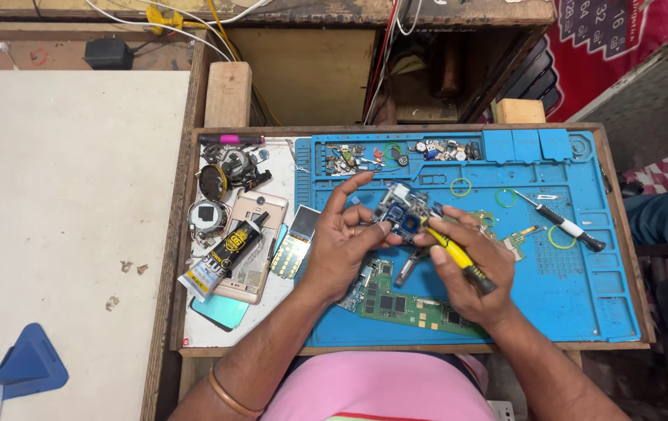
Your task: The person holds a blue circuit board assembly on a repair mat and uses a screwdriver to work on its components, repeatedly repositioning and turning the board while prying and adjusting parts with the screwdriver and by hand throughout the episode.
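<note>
Blue silicone work mat (pixel 583 296) across most of a shallow wooden tray (pixel 396 129), ridged compartments along its far edge. Above mat centre, left hand (pixel 341 245) raised palm up, thumb and curled fingers pinching a small blue circuit board (pixel 402 214) by its near-left corner, index finger stretched out over the top. Right hand (pixel 466 273) just beside it, fingers wrapped tight around a yellow-handled screwdriver (pixel 458 253), black butt end sticking out past the palm, tip touching the small board. Under both hands, flat on the mat, a long green circuit board (pixel 412 308) with dark chips, and a pair of metal tweezers (pixel 410 265) partly hidden beneath the knuckles. Further right on the mat, well apart from the hands, a second screwdriver (pixel 564 226) with white and black handle, lying at a slant. Several green rubber bands (pixel 460 187) scattered on the mat. Left of the mat, on a white sheet: a gold phone back (pixel 260 269) with a black glue tube (pixel 221 261) slanted across it, a small phone keypad panel (pixel 293 245) just beside, round metal parts further back. Pink shirt at bottom edge.
</note>
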